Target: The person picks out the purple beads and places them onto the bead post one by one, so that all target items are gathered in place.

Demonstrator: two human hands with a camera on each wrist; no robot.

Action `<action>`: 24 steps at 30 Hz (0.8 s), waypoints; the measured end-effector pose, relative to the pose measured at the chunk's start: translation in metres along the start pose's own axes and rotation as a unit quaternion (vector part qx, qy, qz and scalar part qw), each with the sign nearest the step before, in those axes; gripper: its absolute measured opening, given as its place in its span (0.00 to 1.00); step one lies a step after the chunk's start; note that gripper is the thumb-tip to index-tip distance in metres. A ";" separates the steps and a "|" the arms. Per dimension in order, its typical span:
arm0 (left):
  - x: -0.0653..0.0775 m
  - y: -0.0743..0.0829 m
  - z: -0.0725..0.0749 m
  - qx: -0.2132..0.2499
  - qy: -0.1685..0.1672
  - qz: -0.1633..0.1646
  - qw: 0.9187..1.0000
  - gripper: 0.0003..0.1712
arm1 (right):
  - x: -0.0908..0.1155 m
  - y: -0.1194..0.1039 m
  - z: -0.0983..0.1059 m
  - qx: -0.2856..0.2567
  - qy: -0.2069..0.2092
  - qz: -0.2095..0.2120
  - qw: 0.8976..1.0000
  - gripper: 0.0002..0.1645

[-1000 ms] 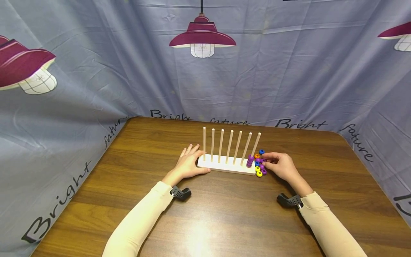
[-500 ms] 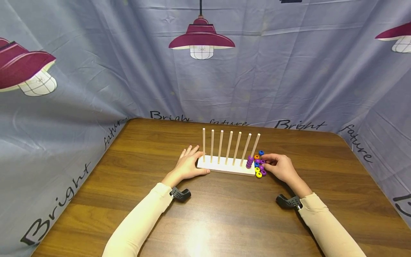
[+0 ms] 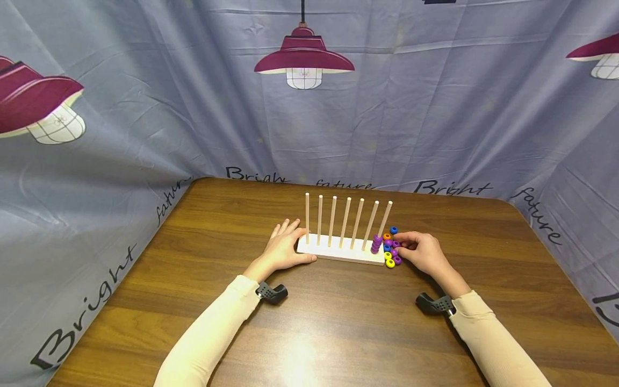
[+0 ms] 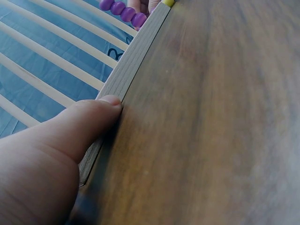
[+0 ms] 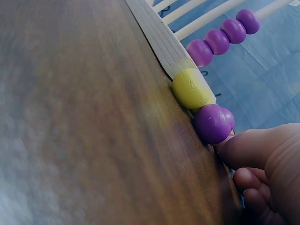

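Note:
My left hand [image 3: 284,248] grips the left end of a pale wooden board with a row of upright pegs [image 3: 340,251], its thumb along the front edge. In the left wrist view the thumb [image 4: 96,117] lies on that edge. Four-ball-like purple beads [image 5: 218,42] are stacked on the rightmost peg. My right hand [image 3: 423,251] is at the loose beads by the board's right end, index finger and thumb either side of a purple bead [image 3: 396,244]. I cannot tell whether they pinch it. The right thumb [image 5: 248,145] comes right up behind another purple bead [image 5: 212,124].
Around the board's right end lie yellow beads [image 3: 390,263], blue beads [image 3: 394,230], an orange bead [image 3: 387,236] and several purple ones. All stand on a brown wooden table [image 3: 348,322]. A grey-blue curtain [image 3: 411,123] with printed lamps hangs behind and at both sides.
The view has shifted very slightly. Both hands, the board and the beads stay where they were.

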State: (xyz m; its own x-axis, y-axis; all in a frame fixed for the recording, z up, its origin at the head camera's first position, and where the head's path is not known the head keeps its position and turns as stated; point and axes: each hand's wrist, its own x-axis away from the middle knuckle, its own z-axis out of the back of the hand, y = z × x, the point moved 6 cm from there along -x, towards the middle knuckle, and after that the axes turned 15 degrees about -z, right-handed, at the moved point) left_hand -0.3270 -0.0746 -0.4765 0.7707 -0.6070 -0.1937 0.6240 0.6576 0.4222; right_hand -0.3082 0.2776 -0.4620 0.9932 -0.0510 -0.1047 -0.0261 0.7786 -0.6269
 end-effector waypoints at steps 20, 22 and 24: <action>0.001 0.000 0.000 0.003 0.008 -0.007 1.000 0.44 | 0.002 -0.002 0.003 0.000 0.008 0.009 1.000 0.15; 0.001 0.000 0.000 0.004 0.007 -0.007 1.000 0.44 | 0.002 -0.002 0.004 -0.002 0.009 0.009 1.000 0.16; 0.001 0.001 0.000 0.004 0.006 -0.007 1.000 0.44 | 0.002 -0.001 0.004 -0.004 0.014 0.011 1.000 0.15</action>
State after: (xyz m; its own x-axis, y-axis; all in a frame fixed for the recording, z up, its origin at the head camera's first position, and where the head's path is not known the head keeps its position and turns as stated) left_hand -0.3262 -0.0745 -0.4763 0.7640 -0.6100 -0.2103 0.6331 0.6461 0.4262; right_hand -0.3059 0.2790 -0.4581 0.9889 -0.0518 -0.1393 -0.0482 0.7750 -0.6302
